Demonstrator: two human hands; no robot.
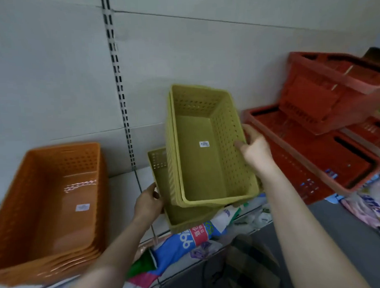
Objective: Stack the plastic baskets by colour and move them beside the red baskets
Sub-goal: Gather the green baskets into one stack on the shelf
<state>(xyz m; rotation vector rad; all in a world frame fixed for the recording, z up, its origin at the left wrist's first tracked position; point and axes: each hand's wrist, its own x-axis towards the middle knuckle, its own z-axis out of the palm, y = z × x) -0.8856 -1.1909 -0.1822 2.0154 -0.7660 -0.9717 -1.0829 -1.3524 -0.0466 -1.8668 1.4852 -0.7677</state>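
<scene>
A nested pair of green baskets [203, 152] hangs tilted above the shelf, its opening facing me, a white label on its floor. My right hand [255, 149] grips its right wall, thumb inside. Beneath it a lower green basket [162, 177] lies on the shelf, and my left hand [149, 203] holds that one's left wall. A stack of several orange baskets [50, 213] stands at the left. The red baskets [319, 138] lie at the right, one of them tilted on top of the others.
The white shelf [123, 186] runs along a grey back panel with a slotted upright [119, 86]. Below the shelf edge lie printed plastic packs [188, 237] and a brown carton [251, 263]. More packs sit under the red baskets at the right.
</scene>
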